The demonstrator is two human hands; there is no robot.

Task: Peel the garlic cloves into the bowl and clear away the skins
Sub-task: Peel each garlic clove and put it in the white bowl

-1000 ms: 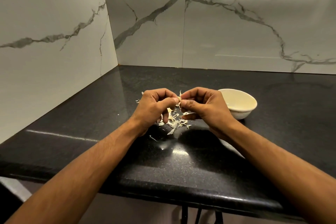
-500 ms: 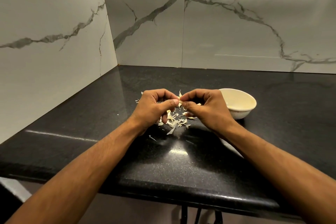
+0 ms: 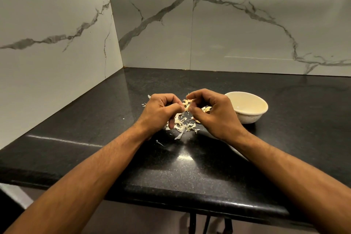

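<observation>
I have a garlic clove [image 3: 187, 107] pinched between both hands above the middle of the bench [image 3: 284, 100]. My left hand [image 3: 161, 113] curls round it, thumb tip pressed against its near end, and my right hand [image 3: 210, 114] nips at its skin from the other side with thumb and forefinger. How much skin is left on it I cannot tell; the clove is mostly hidden by my fingers.

The bowl [image 3: 247, 106] stands just to the right of my right hand, toward the back edge, and I can see no cloves in it from here. Loose skins [image 3: 183, 125] lie heaped on the bench below my hands, with a few stray flakes nearer the front edge.

The risks as I judge them: the clove is small and slick, so a hard tug could squirt it out onto the heap or off the front edge. The flakes are light, and a quick sweep of my wrist could scatter them or flick some into the bowl.
</observation>
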